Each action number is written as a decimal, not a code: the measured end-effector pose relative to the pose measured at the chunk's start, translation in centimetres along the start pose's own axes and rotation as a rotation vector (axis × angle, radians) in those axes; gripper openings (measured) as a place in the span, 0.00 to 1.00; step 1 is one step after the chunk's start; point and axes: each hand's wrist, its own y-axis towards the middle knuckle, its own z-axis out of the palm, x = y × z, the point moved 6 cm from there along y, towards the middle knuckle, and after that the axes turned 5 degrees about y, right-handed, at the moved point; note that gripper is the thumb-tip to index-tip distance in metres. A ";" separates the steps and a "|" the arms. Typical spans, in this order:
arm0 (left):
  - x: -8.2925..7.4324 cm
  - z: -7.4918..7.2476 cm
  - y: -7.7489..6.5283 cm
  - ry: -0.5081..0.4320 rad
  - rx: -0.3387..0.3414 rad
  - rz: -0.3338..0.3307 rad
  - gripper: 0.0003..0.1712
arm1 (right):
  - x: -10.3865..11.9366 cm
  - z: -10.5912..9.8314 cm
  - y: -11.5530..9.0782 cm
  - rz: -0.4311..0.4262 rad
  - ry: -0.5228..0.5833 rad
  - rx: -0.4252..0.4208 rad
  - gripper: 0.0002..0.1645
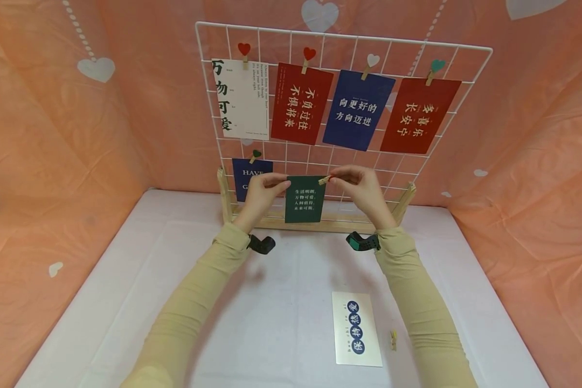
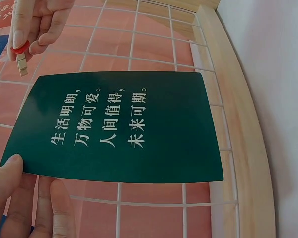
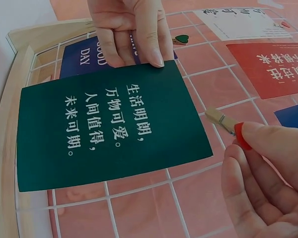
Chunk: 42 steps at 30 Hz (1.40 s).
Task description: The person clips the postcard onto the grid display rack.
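My left hand [image 1: 263,195] pinches a dark green card [image 1: 304,207] with white Chinese lettering by its upper left corner, thumb in front and fingers behind. The card hangs in front of the lower part of a white wire grid [image 1: 375,160]. In my right hand [image 1: 361,186], a small wooden clothespin [image 3: 221,119] with a red decoration is pinched between thumb and fingers. Its wooden tip points toward the card's upper right corner; in the right wrist view a small gap separates them. A blue card [image 1: 241,175] on the grid is partly hidden behind my left hand.
Along the grid's upper row hang a white card [image 1: 244,102], two red cards and a blue card [image 1: 359,129], each under a heart clothespin. A wooden base [image 1: 271,222] supports the grid. On the table lie a white card [image 1: 341,345] and a loose clothespin [image 1: 393,340].
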 end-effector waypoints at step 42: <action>-2.4 0.5 2.2 0.085 -0.064 0.062 0.13 | 1.3 0.3 2.8 -0.232 -0.111 -0.211 0.14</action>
